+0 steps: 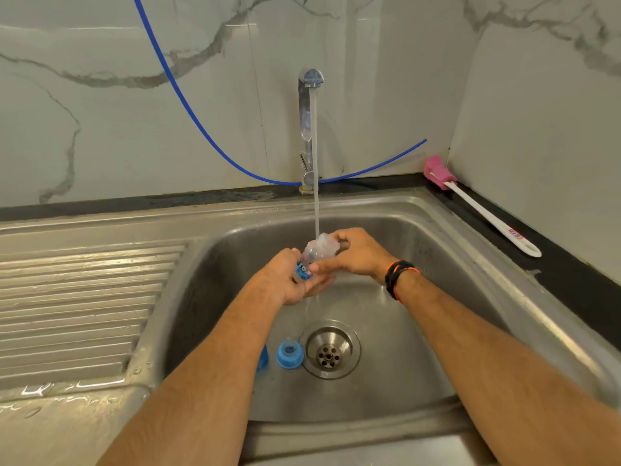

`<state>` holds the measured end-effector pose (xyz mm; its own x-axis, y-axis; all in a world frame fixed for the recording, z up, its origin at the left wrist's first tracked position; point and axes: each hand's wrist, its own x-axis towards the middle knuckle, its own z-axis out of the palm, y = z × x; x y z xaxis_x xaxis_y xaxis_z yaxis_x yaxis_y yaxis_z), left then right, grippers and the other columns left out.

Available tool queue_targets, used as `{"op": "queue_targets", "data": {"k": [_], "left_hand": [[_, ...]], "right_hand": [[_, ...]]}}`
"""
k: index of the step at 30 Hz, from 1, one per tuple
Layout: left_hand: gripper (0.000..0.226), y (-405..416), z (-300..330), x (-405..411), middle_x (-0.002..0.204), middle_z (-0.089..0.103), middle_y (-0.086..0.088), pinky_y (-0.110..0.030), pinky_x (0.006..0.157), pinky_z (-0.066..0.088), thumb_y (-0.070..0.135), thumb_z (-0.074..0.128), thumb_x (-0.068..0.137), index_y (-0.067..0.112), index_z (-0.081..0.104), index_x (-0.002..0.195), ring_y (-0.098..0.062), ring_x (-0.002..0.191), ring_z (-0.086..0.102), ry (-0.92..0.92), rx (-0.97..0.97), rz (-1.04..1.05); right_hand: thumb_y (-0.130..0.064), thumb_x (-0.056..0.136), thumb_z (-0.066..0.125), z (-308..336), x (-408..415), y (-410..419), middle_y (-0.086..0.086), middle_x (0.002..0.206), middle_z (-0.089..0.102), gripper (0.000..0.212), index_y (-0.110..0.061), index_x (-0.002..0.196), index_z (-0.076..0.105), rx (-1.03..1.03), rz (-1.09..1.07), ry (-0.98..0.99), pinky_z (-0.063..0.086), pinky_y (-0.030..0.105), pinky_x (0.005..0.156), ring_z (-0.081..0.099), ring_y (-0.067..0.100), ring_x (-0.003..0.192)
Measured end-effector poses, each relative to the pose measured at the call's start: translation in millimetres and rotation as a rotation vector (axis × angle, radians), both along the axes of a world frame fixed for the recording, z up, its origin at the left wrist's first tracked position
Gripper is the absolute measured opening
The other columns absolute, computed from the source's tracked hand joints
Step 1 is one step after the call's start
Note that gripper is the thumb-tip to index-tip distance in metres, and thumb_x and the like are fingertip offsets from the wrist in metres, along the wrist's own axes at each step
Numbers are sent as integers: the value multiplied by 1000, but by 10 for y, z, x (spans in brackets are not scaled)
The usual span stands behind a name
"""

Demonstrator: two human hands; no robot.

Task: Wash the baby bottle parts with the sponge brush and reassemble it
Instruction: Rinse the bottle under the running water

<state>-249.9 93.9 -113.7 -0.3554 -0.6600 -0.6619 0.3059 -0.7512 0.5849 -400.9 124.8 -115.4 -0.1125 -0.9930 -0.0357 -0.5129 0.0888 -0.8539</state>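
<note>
A clear baby bottle body (pixel 316 253) with a blue label is held tilted under the running water, its open mouth up at the stream. My left hand (pixel 289 280) grips its lower end from below. My right hand (pixel 356 253) holds its upper part, fingers curled round it. On the sink floor beside the drain lies the blue collar with the teat (pixel 289 354). A second blue part (pixel 262 359) shows partly behind my left forearm. The sponge brush (pixel 470 203), pink head and white handle, lies on the black counter at the back right.
The steel sink basin (pixel 420 331) has a round drain (pixel 330 349) near its middle. A chrome tap (pixel 307 129) runs water into the basin. A ribbed steel drainboard (pixel 77 314) lies to the left. A blue hose (pixel 188 105) hangs along the marble wall.
</note>
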Motion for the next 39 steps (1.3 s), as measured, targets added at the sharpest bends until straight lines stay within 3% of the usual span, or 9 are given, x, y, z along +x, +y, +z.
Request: {"op": "queue_targets", "data": {"k": [3, 7, 10, 15, 22, 26, 29, 39], "left_hand": [[40, 24, 25, -17, 125, 52, -38, -46, 50, 60, 23, 36, 102, -6, 52, 125, -49, 106, 61, 31, 22, -32], [45, 4, -7, 16, 125, 55, -33, -62, 77, 54, 35, 38, 101, -6, 52, 114, -49, 118, 55, -196, -8, -107], [46, -35, -45, 23, 123, 54, -33, -60, 95, 46, 40, 41, 98, -4, 47, 112, -47, 118, 53, -311, -23, -114], [40, -59, -64, -3, 102, 65, -22, -51, 90, 50, 36, 42, 101, 2, 56, 117, -35, 93, 62, -351, -143, -66], [26, -22, -25, -6, 107, 64, -23, -51, 93, 52, 28, 49, 100, 6, 64, 98, -36, 97, 65, -285, -177, -35], [24, -40, -42, -14, 107, 63, -24, -47, 81, 55, 26, 51, 99, 6, 64, 98, -35, 95, 66, -270, -188, -8], [23, -38, -47, -20, 107, 63, -24, -48, 86, 55, 25, 52, 99, 6, 64, 99, -36, 96, 66, -269, -194, -1], [23, -38, -48, -16, 109, 61, -25, -50, 90, 55, 25, 51, 99, 6, 63, 101, -37, 99, 66, -264, -197, 9]], "right_hand": [[-42, 43, 95, -27, 99, -51, 1, 102, 73, 72, -15, 104, 69, -66, -97, -77, 58, 42, 88, 69, 16, 98], [-29, 58, 94, -53, 142, -56, -1, 98, 73, 52, -14, 102, 70, -71, -111, -9, 57, 31, 85, 69, 13, 94], [-25, 58, 94, -92, 124, -61, 1, 101, 73, 49, -13, 101, 71, -57, -138, 75, 55, 25, 80, 68, 13, 93], [-25, 59, 94, -107, 104, -94, 1, 101, 73, 49, -15, 100, 70, -98, -164, 96, 50, 17, 69, 68, 11, 89], [-25, 61, 93, -109, 98, -106, 2, 105, 73, 53, -12, 107, 69, -112, -146, 98, 51, 17, 70, 69, 13, 91], [-26, 60, 93, -121, 81, -112, 0, 102, 73, 53, -13, 105, 70, -109, -148, 97, 54, 20, 74, 70, 13, 92], [-26, 61, 93, -108, 77, -113, 1, 103, 73, 52, -12, 105, 70, -108, -144, 100, 55, 23, 77, 70, 13, 92], [-24, 61, 93, -90, 75, -101, 1, 102, 73, 48, -14, 102, 69, -94, -131, 114, 48, 14, 66, 66, 9, 85]]}}
